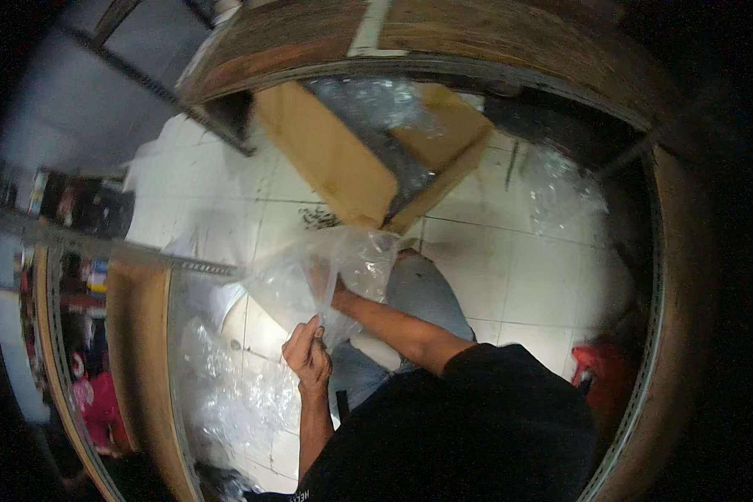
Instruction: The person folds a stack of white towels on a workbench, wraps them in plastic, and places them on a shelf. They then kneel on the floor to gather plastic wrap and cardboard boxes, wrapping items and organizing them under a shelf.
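Observation:
A large clear plastic bag point(364, 259) hangs in front of me above the tiled floor. My left hand point(308, 350) pinches the near edge of its mouth. Reaching in from the right, my right hand point(326, 283) is inside the bag, seen through the cloudy plastic. Its fingers are blurred, so whether they grip anything does not show. Just beyond the bag, an open cardboard box point(330, 159) stands with its flaps spread and clear plastic point(372, 105) in it. A pale rounded object point(376, 351) lies by my jeans, below the bag; its kind is unclear.
Crumpled clear plastic point(234, 393) covers floor at the left, and more plastic point(560, 192) lies at the far right. A wooden shelf point(494, 38) on metal angle posts spans the far side. White sheeting point(184, 184) hangs far left. Something red point(602, 368) sits at the right.

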A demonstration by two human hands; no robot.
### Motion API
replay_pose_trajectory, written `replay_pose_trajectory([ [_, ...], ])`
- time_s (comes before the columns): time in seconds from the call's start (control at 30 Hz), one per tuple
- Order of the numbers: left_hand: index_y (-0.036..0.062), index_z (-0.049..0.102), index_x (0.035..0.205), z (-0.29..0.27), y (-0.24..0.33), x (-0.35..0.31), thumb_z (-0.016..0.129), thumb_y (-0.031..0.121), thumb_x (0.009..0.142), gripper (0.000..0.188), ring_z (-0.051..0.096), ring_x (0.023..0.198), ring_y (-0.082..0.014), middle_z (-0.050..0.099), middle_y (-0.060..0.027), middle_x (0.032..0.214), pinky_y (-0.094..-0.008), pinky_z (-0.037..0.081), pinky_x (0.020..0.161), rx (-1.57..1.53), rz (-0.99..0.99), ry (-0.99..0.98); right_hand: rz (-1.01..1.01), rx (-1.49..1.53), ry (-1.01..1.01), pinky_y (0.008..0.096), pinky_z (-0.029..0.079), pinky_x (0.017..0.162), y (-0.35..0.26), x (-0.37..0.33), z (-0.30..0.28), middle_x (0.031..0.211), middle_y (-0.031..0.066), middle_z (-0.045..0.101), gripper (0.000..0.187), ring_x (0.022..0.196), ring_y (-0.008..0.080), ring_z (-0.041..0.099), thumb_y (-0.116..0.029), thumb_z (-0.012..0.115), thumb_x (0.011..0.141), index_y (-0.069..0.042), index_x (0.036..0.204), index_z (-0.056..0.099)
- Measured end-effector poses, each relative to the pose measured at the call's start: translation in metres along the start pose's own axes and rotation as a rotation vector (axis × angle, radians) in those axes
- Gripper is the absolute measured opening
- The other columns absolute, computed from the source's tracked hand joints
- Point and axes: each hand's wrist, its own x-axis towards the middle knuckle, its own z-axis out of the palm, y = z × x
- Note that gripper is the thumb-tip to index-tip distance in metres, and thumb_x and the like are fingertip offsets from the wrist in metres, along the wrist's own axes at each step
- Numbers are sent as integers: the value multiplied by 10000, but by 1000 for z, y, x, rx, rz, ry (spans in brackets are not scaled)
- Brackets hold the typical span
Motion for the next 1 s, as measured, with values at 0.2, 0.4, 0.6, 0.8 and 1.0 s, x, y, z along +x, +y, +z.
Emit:
replay_pose_trajectory([
  [0.2, -85, 649, 1060, 35, -43, -22, 546, 81, 959, 219, 576, 818, -172, 665, -97, 893, -297, 478, 776, -69, -409, 138, -258, 375, -902, 427, 410, 1038, 11, -17, -144, 1310, 284, 535, 680, 1184, 376, 546, -307, 682, 787, 38, 1339, 482],
  [0.4, -6, 659, 1096, 22, -66, -20, 557, 247, 1001, 289, 366, 617, -28, 457, 68, 725, -187, 261, 525, -209, -676, 301, 191, 1088, -853, 321, 526, 890, 240, -106, -324, 1228, 155, 638, 508, 1093, 201, 619, -131, 697, 864, -4, 1330, 541],
  [0.6, 6, 640, 1149, 36, -52, 22, 657, 39, 838, 313, 458, 639, -41, 490, 54, 716, -193, 382, 564, -164, -820, 90, 573, -40, 468, 502, 130, 1190, 596, -221, -230, 1615, 193, 93, 1399, 1488, 367, 84, -592, 856, 580, -83, 1556, -7],
  [0.8, 38, 633, 1235, 39, -58, 22, 731, 32, 811, 435, 479, 711, -62, 524, 47, 747, -244, 444, 722, -145, -760, -59, 325, -620, 334, 364, 547, 671, 692, -299, -169, 1209, 174, 655, 488, 780, 283, 663, -218, 586, 912, -10, 1349, 524],
  [1.0, 26, 600, 1273, 50, -6, 15, 584, 201, 991, 332, 410, 614, -90, 534, -9, 726, -264, 393, 588, -122, -711, 82, 874, 865, 761, 395, 578, 820, 339, -203, -234, 1229, 156, 625, 366, 958, 272, 626, -149, 585, 909, 43, 1219, 613],
])
